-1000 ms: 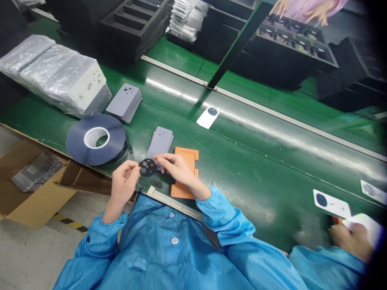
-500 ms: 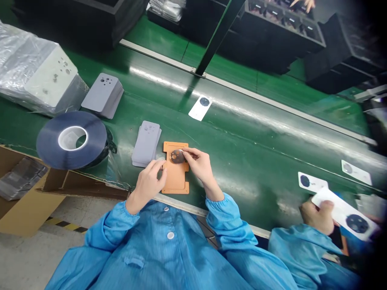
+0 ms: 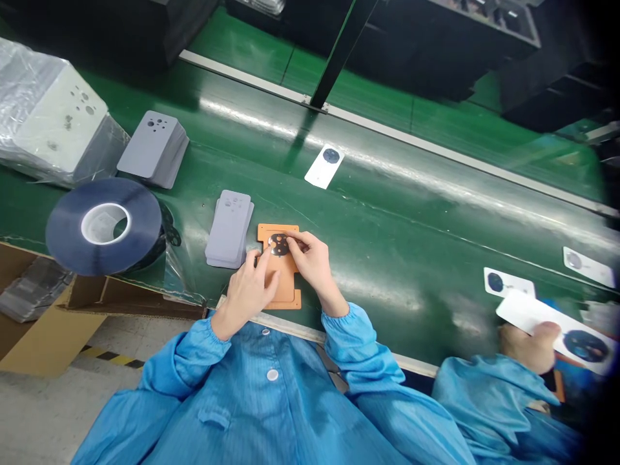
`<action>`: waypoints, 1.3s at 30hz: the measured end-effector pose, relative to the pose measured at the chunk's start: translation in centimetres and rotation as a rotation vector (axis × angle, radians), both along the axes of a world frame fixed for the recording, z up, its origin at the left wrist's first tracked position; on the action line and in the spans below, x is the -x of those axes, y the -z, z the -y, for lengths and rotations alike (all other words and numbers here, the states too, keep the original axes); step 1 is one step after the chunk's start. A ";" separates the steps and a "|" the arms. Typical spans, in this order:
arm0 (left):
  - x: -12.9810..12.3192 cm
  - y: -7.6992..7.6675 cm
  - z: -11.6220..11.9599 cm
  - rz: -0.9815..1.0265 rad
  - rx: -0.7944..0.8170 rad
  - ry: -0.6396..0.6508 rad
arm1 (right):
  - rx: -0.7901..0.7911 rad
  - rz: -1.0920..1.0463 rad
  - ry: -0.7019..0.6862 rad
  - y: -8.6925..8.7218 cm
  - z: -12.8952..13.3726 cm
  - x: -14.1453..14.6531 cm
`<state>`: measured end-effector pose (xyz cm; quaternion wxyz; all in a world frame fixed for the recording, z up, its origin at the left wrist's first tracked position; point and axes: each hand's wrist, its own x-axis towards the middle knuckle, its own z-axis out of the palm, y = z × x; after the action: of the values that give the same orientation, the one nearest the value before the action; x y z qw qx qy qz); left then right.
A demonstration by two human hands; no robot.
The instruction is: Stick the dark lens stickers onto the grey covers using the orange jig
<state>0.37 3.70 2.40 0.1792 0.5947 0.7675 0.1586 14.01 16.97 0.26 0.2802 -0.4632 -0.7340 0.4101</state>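
An orange fixture plate lies on the green table in front of me. On its upper part sits a round black piece with holes. My right hand pinches the right edge of that black piece between thumb and fingers. My left hand is over the fixture's left side, fingers apart, an index fingertip at the black piece's lower left edge. A small stack of grey phone-shaped sheets lies just left of the fixture.
A blue film roll, a taller grey stack and plastic-wrapped sheets stand left. A white card lies beyond the fixture. At right, another person's hand holds a white panel. An open carton is lower left.
The black piece, tilted before, now lies flatter on the fixture. My left hand's fingers have spread and moved onto the fixture toward it. The view has shifted slightly.
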 end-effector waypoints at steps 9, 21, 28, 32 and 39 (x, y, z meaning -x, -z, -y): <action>0.2 -0.3 -0.4 -0.020 0.012 0.007 | -0.208 0.099 -0.024 -0.6 0.4 0.3; 0.8 -1.5 -1.2 -0.203 0.003 0.220 | -0.315 0.494 -0.147 -1.4 0.3 0.2; 1.6 -2.5 -1.1 -0.308 0.087 0.317 | -0.302 0.539 -0.177 -1.4 0.3 -0.3; 1.6 -1.8 -0.1 -0.301 0.100 0.293 | -0.185 0.345 -0.149 -0.3 -0.3 -1.0; 1.3 -0.6 0.6 -0.197 0.009 0.182 | 0.004 0.033 -0.044 0.8 -1.7 -1.3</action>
<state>-0.90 3.07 3.01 0.1191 0.6736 0.7251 0.0790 15.32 18.69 -0.54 0.2579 -0.4542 -0.7477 0.4100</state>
